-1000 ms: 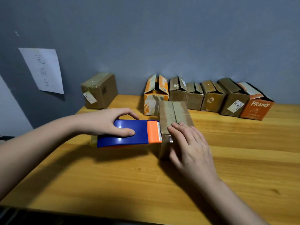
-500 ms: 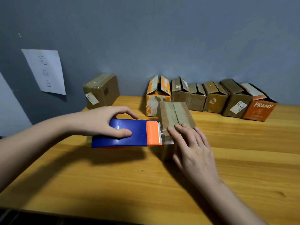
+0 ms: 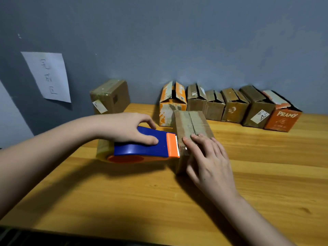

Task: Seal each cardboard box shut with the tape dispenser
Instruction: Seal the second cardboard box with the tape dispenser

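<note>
Blue tape dispenser (image 3: 142, 146) under left hand (image 3: 124, 127)

Wooden worktop (image 3: 266, 174), orange-ish grain. One cardboard box (image 3: 191, 125) sits mid-worktop, a taped box (image 3: 111, 96) sits alone at the back left, and a row of six boxes (image 3: 230, 107) lines the back wall.

Eight cardboard boxes (image 3: 192, 125), one tape dispenser (image 3: 147, 148), one paper sheet (image 3: 48, 76)

Tape dispenser (image 3: 145, 145) left of box (image 3: 191, 125) — touching.
</note>
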